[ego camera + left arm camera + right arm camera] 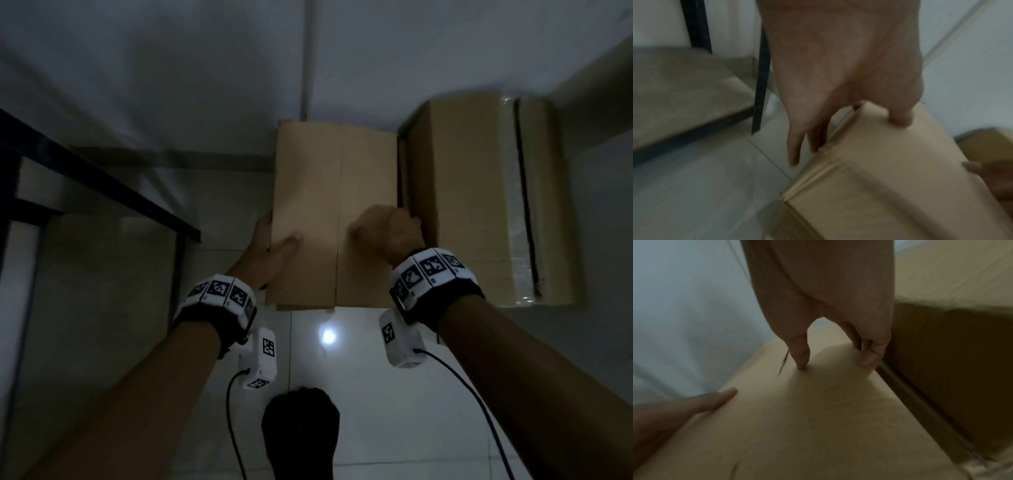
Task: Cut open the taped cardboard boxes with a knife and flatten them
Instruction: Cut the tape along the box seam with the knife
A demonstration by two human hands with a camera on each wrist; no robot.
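Fingers [263, 222] of both hands gripping the flattened box [334, 212] edges, taped box [493, 202] sitting at three o'clock; risk: cardboard slipping, springing open.

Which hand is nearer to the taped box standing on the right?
The right. The right hand grips the flattened cardboard at the edge beside the taped box; the left hand holds the far edge.
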